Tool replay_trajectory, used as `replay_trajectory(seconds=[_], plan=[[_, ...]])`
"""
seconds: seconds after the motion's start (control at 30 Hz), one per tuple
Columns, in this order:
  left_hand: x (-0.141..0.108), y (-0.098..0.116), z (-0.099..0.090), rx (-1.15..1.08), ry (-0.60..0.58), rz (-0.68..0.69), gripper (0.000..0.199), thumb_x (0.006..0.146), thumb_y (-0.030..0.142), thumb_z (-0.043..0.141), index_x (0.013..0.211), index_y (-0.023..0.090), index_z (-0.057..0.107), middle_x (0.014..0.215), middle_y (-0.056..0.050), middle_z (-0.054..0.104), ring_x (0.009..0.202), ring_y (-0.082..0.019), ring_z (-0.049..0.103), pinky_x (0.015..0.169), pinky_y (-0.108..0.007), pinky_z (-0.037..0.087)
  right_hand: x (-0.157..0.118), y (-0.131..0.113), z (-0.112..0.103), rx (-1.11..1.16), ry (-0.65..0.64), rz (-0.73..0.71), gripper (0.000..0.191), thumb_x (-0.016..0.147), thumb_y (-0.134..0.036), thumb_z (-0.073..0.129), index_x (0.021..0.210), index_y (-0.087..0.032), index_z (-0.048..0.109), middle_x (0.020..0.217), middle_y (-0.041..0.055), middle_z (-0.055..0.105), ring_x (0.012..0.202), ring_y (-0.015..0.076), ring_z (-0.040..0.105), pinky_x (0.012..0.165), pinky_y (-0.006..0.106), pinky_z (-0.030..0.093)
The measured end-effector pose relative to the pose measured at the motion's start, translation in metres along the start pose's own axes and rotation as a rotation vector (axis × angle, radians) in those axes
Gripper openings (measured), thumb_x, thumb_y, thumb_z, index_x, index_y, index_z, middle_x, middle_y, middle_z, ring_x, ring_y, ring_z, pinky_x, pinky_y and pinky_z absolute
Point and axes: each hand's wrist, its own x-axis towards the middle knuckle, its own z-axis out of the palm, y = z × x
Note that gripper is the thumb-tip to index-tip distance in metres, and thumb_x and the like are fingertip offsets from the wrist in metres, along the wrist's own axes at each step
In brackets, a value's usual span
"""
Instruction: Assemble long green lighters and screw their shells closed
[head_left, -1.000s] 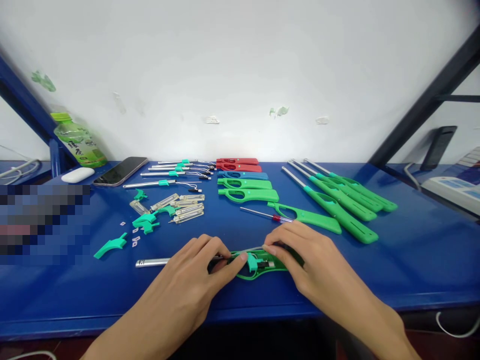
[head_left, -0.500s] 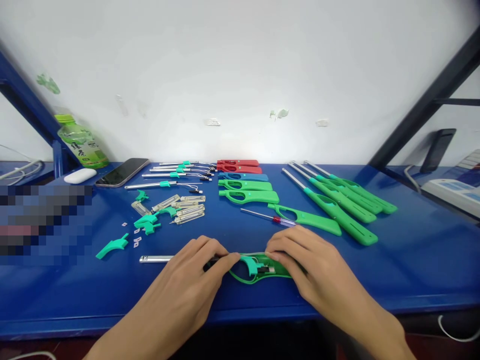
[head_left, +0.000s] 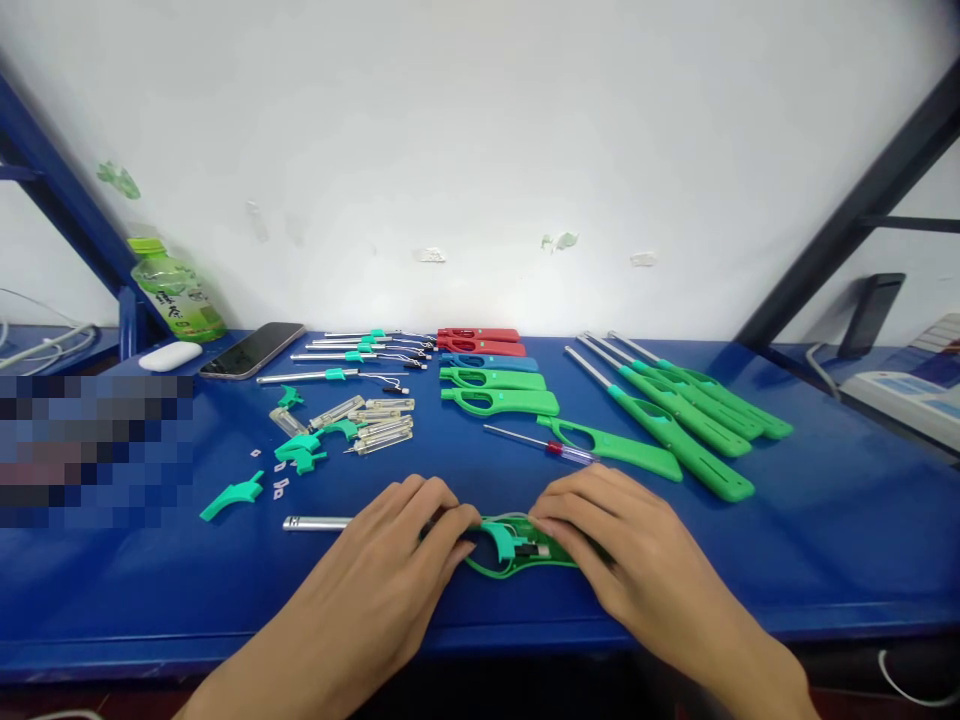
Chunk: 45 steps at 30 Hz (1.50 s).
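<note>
Near the table's front edge lies an open green lighter shell (head_left: 491, 572), with a teal trigger (head_left: 504, 541) and a small black and white part inside it. A silver metal tube (head_left: 316, 523) sticks out to the left from under my left hand (head_left: 405, 560). The fingers of my left hand are closed on the shell's left end, where the tube joins it. My right hand (head_left: 619, 530) pinches the shell's upper edge and covers its right end. A thin wire runs along the top of the shell between my hands. Behind my right hand lies a screwdriver (head_left: 559, 448).
Green shell halves (head_left: 637, 455), red ones (head_left: 480, 347) and a blue one (head_left: 499, 361) lie behind. Assembled green lighters (head_left: 697, 455) are at right. Clear tanks (head_left: 384, 436), teal triggers (head_left: 238, 494), tube assemblies (head_left: 341, 375), a phone (head_left: 253, 350) and a bottle (head_left: 180, 295) are left.
The view has shifted slightly. My left thumb has moved down a little at the shell's left end, and both hands still hold the shell.
</note>
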Motion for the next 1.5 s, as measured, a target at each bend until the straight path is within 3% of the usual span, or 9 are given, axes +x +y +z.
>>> replay_trajectory(seconds=[0.33, 0.53, 0.73, 0.8, 0.93, 1.03, 1.2, 1.3, 1.5], plan=[[0.001, 0.001, -0.004, -0.004, 0.045, -0.016, 0.023, 0.112, 0.015, 0.044, 0.127, 0.020, 0.061, 0.116, -0.009, 0.065, 0.102, -0.027, 0.066, 0.091, -0.045, 0.059, 0.001, -0.003, 0.001, -0.035, 0.022, 0.018, 0.012, 0.111, -0.017, 0.057, 0.114, -0.027, 0.064, 0.108, -0.0010, 0.076, 0.095, 0.0205, 0.069, 0.090, 0.039, 0.048], [0.001, 0.005, -0.006, 0.003, 0.103, 0.036, 0.024, 0.110, 0.011, 0.047, 0.123, 0.016, 0.066, 0.111, -0.009, 0.068, 0.097, -0.025, 0.066, 0.088, -0.040, 0.060, 0.027, -0.011, -0.010, -0.034, 0.171, -0.050, 0.008, 0.111, -0.023, 0.059, 0.112, -0.025, 0.067, 0.101, -0.0005, 0.079, 0.090, 0.0184, 0.072, 0.089, 0.035, 0.048], [-0.007, -0.013, -0.021, 0.080, 0.243, 0.006, 0.031, 0.106, 0.004, 0.049, 0.128, 0.018, 0.065, 0.111, -0.008, 0.072, 0.099, -0.023, 0.064, 0.091, -0.038, 0.055, 0.121, -0.031, -0.008, -0.270, -0.257, -0.372, 0.011, 0.109, -0.023, 0.061, 0.113, -0.019, 0.071, 0.103, 0.0069, 0.076, 0.092, 0.0235, 0.068, 0.077, 0.037, 0.050], [-0.021, -0.035, -0.036, 0.129, 0.264, -0.125, 0.032, 0.106, 0.006, 0.049, 0.128, 0.022, 0.066, 0.112, -0.006, 0.072, 0.098, -0.022, 0.064, 0.088, -0.036, 0.053, 0.148, -0.034, 0.006, -0.300, -0.308, -0.431, 0.012, 0.107, -0.019, 0.063, 0.116, -0.018, 0.071, 0.105, 0.0079, 0.074, 0.094, 0.0230, 0.067, 0.078, 0.037, 0.051], [-0.057, -0.087, -0.064, 0.173, 0.176, -0.422, 0.027, 0.110, 0.038, 0.051, 0.110, 0.027, 0.076, 0.106, -0.005, 0.075, 0.092, -0.027, 0.065, 0.081, -0.041, 0.051, 0.176, -0.034, 0.036, -0.363, -0.379, -0.452, 0.016, 0.105, -0.024, 0.069, 0.119, -0.016, 0.071, 0.111, 0.0079, 0.074, 0.099, 0.0220, 0.070, 0.086, 0.039, 0.058], [-0.072, -0.111, -0.072, 0.151, 0.117, -0.457, 0.035, 0.108, 0.046, 0.050, 0.102, 0.029, 0.080, 0.102, -0.006, 0.077, 0.091, -0.028, 0.067, 0.081, -0.041, 0.052, 0.179, -0.032, 0.050, -0.396, -0.399, -0.422, 0.028, 0.105, -0.033, 0.070, 0.128, -0.017, 0.069, 0.123, 0.0079, 0.073, 0.104, 0.0224, 0.073, 0.089, 0.043, 0.063], [-0.075, -0.120, -0.068, 0.111, 0.032, -0.468, 0.044, 0.108, 0.054, 0.049, 0.097, 0.030, 0.083, 0.102, -0.008, 0.077, 0.095, -0.028, 0.068, 0.086, -0.039, 0.054, 0.173, -0.030, 0.049, -0.400, -0.409, -0.443, 0.033, 0.104, -0.038, 0.071, 0.129, -0.018, 0.068, 0.129, 0.0087, 0.071, 0.108, 0.0237, 0.072, 0.091, 0.045, 0.063], [-0.076, -0.121, -0.066, 0.097, 0.009, -0.480, 0.048, 0.108, 0.058, 0.047, 0.096, 0.029, 0.083, 0.101, -0.009, 0.077, 0.095, -0.029, 0.067, 0.089, -0.042, 0.055, 0.167, -0.030, 0.038, -0.393, -0.389, -0.459, 0.020, 0.098, -0.021, 0.074, 0.116, -0.015, 0.068, 0.115, 0.0081, 0.073, 0.103, 0.0227, 0.069, 0.089, 0.040, 0.057], [-0.078, -0.123, -0.063, 0.060, -0.026, -0.506, 0.040, 0.106, 0.056, 0.053, 0.098, 0.029, 0.082, 0.106, -0.008, 0.076, 0.100, -0.030, 0.066, 0.090, -0.041, 0.055, 0.142, -0.024, 0.004, -0.366, -0.294, -0.403, 0.037, 0.081, 0.003, 0.071, 0.111, -0.018, 0.064, 0.089, 0.0040, 0.074, 0.082, 0.0220, 0.067, 0.078, 0.037, 0.045]])
